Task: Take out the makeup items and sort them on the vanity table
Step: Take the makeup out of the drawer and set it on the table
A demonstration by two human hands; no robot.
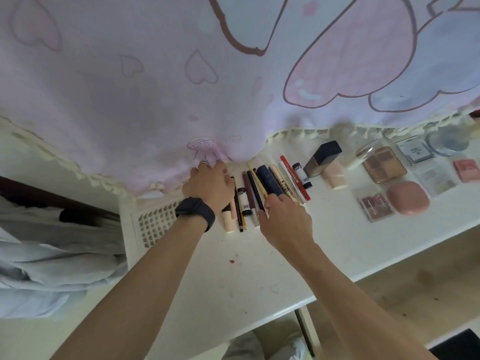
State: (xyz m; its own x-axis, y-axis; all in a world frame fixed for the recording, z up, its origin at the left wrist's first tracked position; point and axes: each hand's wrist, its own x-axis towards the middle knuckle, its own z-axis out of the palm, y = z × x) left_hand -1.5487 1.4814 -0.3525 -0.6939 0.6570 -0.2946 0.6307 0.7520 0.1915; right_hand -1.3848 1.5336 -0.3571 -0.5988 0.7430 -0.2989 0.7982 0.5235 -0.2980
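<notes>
On the white surface (259, 281), below the hem of a pink printed curtain (155, 87): one row of slim makeup sticks (250, 198), laid side by side, including a navy tube (268, 181), a red pencil (296, 178) and a cream stick (228, 222). To their right, well apart: a dark-capped bottle (320, 159), an eyeshadow palette (384, 165), a pink compact (407, 197), and further small cases. Left hand (207, 185), with a wrist watch (196, 210), sits at the row's left edge, fingers curled under and hidden; cannot tell whether they grip anything. Right hand (283, 219): bent fingers (272, 198) touch the near ends of the navy tube and its neighbours; a pinch cannot be confirmed. Step in hand, by judgement: sorting, with the sticks being squared into one group between both hands. Next move likely calls for nudging the near ends level without rolling the round sticks apart.
</notes>
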